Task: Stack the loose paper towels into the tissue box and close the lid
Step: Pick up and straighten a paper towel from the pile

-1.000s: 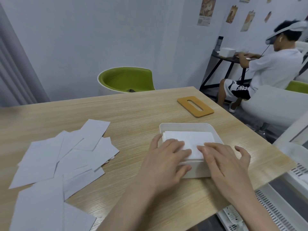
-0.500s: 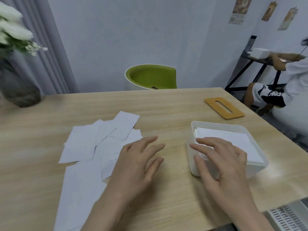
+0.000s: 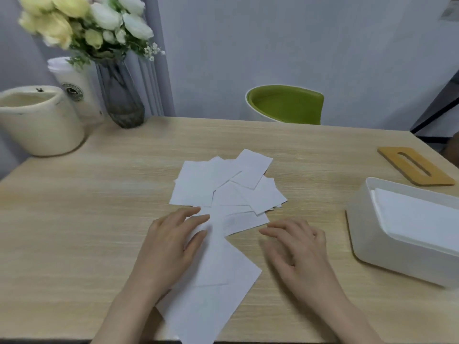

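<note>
Several loose white paper towels point(image 3: 223, 192) lie scattered and overlapping in the middle of the wooden table point(image 3: 99, 219). My left hand point(image 3: 171, 244) rests with straight fingers on the towels nearest me. Just right of the pile, my right hand point(image 3: 298, 249) hovers over the table with relaxed fingers and holds nothing. The white tissue box point(image 3: 372, 234) stands open at the right with a stack of towels point(image 3: 417, 217) inside. Its wooden lid point(image 3: 417, 167) with a slot lies flat behind the box.
A cream pot point(image 3: 37, 122), a white cup point(image 3: 77, 88) and a glass vase of flowers point(image 3: 119, 95) stand at the table's back left. A green chair point(image 3: 285, 105) sits behind the far edge. The near edge runs just below my wrists.
Both hands left the tissue box and moved left to the loose towels. My view swung left, bringing the vase and pot into sight.
</note>
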{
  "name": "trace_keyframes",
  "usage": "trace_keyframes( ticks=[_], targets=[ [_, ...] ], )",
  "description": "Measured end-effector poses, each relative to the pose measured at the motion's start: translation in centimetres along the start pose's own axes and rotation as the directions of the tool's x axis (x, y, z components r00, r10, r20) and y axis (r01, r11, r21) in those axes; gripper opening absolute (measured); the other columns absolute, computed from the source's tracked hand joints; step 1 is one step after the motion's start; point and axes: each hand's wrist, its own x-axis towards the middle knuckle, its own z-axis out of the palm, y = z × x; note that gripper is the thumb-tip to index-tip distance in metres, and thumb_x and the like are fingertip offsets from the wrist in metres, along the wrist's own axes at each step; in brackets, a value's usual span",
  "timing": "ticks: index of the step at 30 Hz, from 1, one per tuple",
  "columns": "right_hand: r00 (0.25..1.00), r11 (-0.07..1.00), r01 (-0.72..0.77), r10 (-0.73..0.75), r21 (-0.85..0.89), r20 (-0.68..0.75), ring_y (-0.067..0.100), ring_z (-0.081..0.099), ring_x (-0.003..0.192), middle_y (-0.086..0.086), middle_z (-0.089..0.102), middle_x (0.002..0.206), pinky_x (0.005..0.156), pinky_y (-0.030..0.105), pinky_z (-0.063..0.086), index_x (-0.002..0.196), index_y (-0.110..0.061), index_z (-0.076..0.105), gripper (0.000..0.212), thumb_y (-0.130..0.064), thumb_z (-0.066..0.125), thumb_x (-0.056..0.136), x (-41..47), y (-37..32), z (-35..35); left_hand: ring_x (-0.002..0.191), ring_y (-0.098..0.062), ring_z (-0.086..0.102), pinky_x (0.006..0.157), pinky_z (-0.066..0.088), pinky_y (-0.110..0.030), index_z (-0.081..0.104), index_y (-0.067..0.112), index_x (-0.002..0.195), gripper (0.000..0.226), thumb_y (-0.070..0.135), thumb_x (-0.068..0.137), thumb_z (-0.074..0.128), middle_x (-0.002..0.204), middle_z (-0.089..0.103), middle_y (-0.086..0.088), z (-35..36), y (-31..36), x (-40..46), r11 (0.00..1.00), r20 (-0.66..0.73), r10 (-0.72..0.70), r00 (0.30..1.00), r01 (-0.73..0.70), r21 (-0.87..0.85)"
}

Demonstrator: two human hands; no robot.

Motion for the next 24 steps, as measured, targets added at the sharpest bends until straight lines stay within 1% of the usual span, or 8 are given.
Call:
trace_keyframes(
  ticks=[2, 4, 8, 11, 14, 17, 20, 24],
  targets=[
    [0.999, 1.000, 0.011, -0.011, 0.004, 0.037, 0.002, 0.045, 0.109, -0.019, 0.058, 0.110, 0.091, 0.026, 0.019, 0.108, -0.030, 0.068, 0.021, -0.024, 0.064, 0.089, 0.2, -0.4, 0.8, 0.126, -0.016, 0.054, 0.104, 0.038, -0.042, 0.068, 0.022, 0.122, 0.029, 0.017, 0.094, 0.063, 0.134, 0.058, 0.005, -0.1, -0.7, -0.3, 1.000, 0.006, -0.017, 1.000, 0.017, 0.011],
    [0.997, 1.000, 0.014, -0.014, 0.008, 0.071, -0.002, 0.039, 0.111, -0.020, 0.055, 0.111, 0.091, 0.024, 0.017, 0.109, -0.030, 0.067, 0.021, -0.027, 0.066, 0.088, 0.4, -0.9, 1.5, 0.131, -0.012, 0.048, 0.107, 0.030, -0.034, 0.065, 0.025, 0.125, 0.031, 0.021, 0.095, 0.060, 0.137, 0.055, 0.008, 0.1, -1.4, -0.6, 0.999, 0.012, -0.026, 1.000, 0.025, 0.020],
    [0.991, 1.000, -0.002, 0.001, 0.008, 0.130, -0.003, 0.031, 0.117, -0.022, 0.046, 0.115, 0.093, 0.021, 0.014, 0.108, -0.034, 0.060, 0.026, -0.046, 0.063, 0.086, 0.5, -1.4, 2.7, 0.134, -0.005, 0.042, 0.106, 0.019, -0.024, 0.062, 0.029, 0.128, 0.033, 0.031, 0.095, 0.059, 0.138, 0.052, 0.014, 0.7, -2.4, -1.0, 1.000, 0.034, -0.009, 0.999, 0.009, 0.018],
    [0.989, 1.000, -0.018, 0.016, 0.010, 0.148, -0.004, 0.026, 0.121, -0.023, 0.041, 0.117, 0.094, 0.019, 0.010, 0.107, -0.033, 0.057, 0.032, -0.053, 0.061, 0.083, 0.7, -1.8, 3.4, 0.135, -0.005, 0.039, 0.111, 0.019, -0.029, 0.063, 0.030, 0.126, 0.036, 0.043, 0.094, 0.056, 0.137, 0.053, 0.013, 1.2, -2.7, -1.2, 1.000, 0.038, -0.006, 0.999, 0.006, 0.004],
    [0.990, 0.999, -0.043, 0.040, 0.015, 0.134, -0.007, 0.021, 0.125, -0.023, 0.038, 0.117, 0.096, 0.018, 0.005, 0.105, -0.035, 0.056, 0.037, -0.062, 0.058, 0.080, 0.9, -2.3, 4.3, 0.135, -0.007, 0.040, 0.113, 0.022, -0.038, 0.064, 0.029, 0.125, 0.059, 0.060, 0.084, 0.036, 0.138, 0.053, 0.012, 1.7, -2.8, -1.4, 1.000, 0.027, -0.003, 1.000, 0.003, -0.005],
    [0.989, 0.995, -0.094, 0.091, 0.018, 0.116, -0.003, 0.016, 0.132, -0.021, 0.037, 0.126, 0.099, 0.021, 0.004, 0.106, -0.037, 0.054, 0.041, -0.066, 0.055, 0.078, 1.1, -3.0, 5.3, 0.136, -0.008, 0.039, 0.115, 0.021, -0.041, 0.064, 0.028, 0.126, 0.062, 0.062, 0.083, 0.035, 0.138, 0.052, 0.012, 2.1, -2.9, -1.6, 1.000, 0.017, -0.009, 1.000, 0.009, -0.008],
    [0.983, 0.988, -0.154, 0.154, 0.000, 0.097, 0.002, 0.011, 0.137, -0.015, 0.034, 0.141, 0.101, 0.023, 0.001, 0.106, -0.037, 0.053, 0.039, -0.066, 0.054, 0.079, 1.5, -3.5, 6.1, 0.137, -0.007, 0.038, 0.115, 0.018, -0.039, 0.062, 0.028, 0.128, 0.062, 0.063, 0.084, 0.036, 0.139, 0.051, 0.013, 2.2, -3.0, -1.6, 1.000, 0.015, -0.017, 1.000, 0.017, -0.012],
    [0.970, 0.974, -0.225, 0.223, 0.003, 0.098, 0.005, 0.006, 0.141, -0.009, 0.031, 0.149, 0.104, 0.027, -0.003, 0.094, -0.040, 0.048, 0.029, -0.065, 0.054, 0.081, 1.9, -4.3, 6.9, 0.137, -0.007, 0.038, 0.116, 0.018, -0.038, 0.062, 0.027, 0.128, 0.062, 0.062, 0.085, 0.036, 0.139, 0.051, 0.012, 2.3, -3.1, -1.6, 1.000, 0.009, -0.016, 1.000, 0.016, -0.016]
  ],
)
